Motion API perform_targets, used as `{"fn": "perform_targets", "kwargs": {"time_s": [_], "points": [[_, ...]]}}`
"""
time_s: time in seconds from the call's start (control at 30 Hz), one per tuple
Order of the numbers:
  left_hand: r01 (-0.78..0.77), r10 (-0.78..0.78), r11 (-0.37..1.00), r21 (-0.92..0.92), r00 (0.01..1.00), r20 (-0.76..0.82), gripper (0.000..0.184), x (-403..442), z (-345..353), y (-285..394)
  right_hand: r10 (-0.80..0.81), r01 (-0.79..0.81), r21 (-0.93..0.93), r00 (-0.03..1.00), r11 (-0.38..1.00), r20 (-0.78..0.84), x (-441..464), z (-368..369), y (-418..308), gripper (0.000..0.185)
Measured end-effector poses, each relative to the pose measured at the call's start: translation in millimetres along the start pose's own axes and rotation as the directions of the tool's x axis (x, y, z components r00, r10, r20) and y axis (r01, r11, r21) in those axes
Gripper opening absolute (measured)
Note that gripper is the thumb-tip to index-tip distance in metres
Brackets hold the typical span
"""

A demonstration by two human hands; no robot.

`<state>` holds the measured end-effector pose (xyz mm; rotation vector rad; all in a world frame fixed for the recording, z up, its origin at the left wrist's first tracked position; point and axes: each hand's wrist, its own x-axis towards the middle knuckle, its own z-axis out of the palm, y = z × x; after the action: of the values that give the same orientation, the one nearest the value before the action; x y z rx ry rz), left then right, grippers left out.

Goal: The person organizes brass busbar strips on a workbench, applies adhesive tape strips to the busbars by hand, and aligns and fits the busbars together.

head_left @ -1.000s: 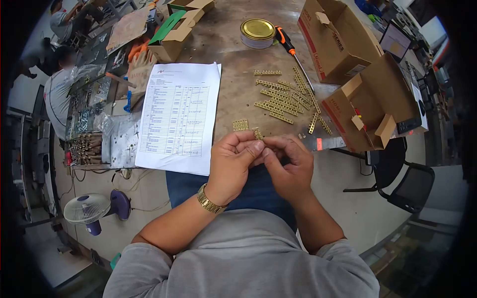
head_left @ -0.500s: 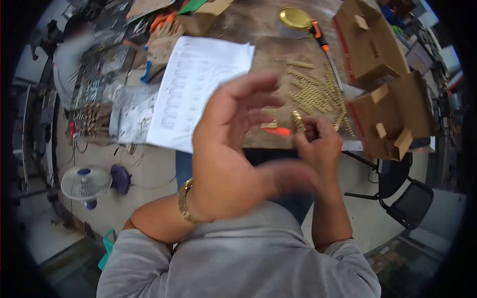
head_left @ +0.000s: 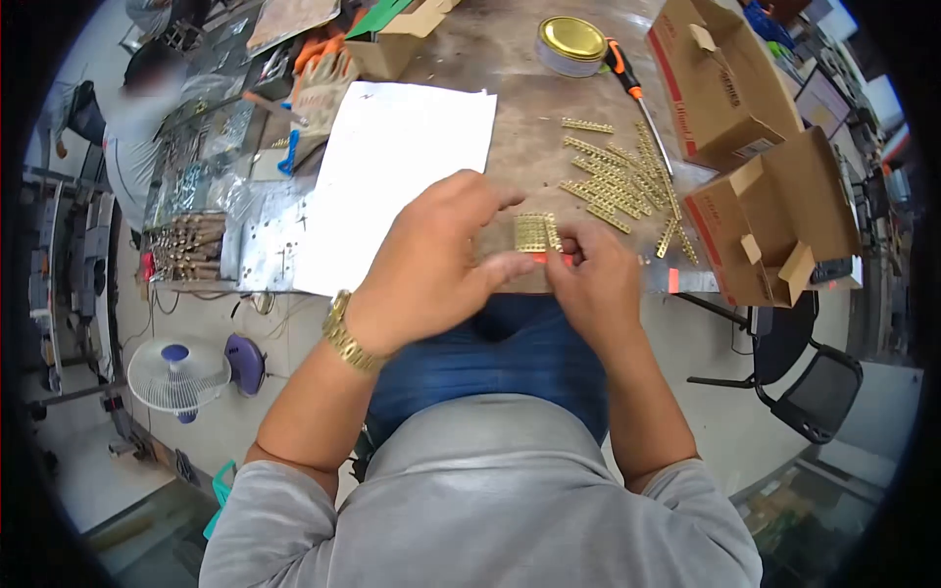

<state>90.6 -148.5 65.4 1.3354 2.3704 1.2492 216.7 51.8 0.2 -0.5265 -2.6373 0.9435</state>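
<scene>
Side by side near the table's front edge stands a small group of brass-coloured notched strips (head_left: pixel 529 233). My right hand (head_left: pixel 600 279) pinches one more brass strip (head_left: pixel 553 233) at the group's right side. My left hand (head_left: pixel 426 260), with a gold watch on the wrist, is at the group's left, thumb and fingers apart and nothing between them. Its thumb reaches toward the lower edge of the strips; whether it touches them I cannot tell. Many loose brass strips (head_left: pixel 613 176) lie spread behind my right hand.
A paper sheet (head_left: pixel 407 137) lies to the left. Behind are a round tin (head_left: pixel 572 45) and an orange-black handled tool (head_left: pixel 624 69). Two open cardboard boxes (head_left: pixel 725 88) stand at the right. Gloves (head_left: pixel 323 88) lie at back left; another person (head_left: pixel 137 118) is beyond.
My left hand has come down from in front of the camera to beside the strip group. My right hand has moved left with its strip, bringing it against the group.
</scene>
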Motion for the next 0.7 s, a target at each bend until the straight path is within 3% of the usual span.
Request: {"fn": "perform_targets", "kwargs": {"time_s": [0.03,0.13,0.3,0.7], "points": [[-0.034,0.031,0.987,0.157,0.999,0.022,0.069,3,8,-7,-0.016,0.016,-0.001,1.000,1.000,0.011,0,0,1,0.026],[-0.008,-0.056,0.948,0.317,0.980,0.192,0.067,17,23,-11,-0.034,0.033,0.022,0.997,0.999,0.063,2,-6,1,0.028],[0.002,-0.075,0.957,0.289,0.967,0.242,0.046,34,43,-23,-0.042,0.032,0.098,0.994,0.995,0.097,4,-8,4,0.026],[-0.035,-0.030,0.975,0.219,0.958,0.284,0.061,42,44,-22,-0.076,0.074,0.025,0.991,0.997,0.110,4,-12,8,0.027]]}}
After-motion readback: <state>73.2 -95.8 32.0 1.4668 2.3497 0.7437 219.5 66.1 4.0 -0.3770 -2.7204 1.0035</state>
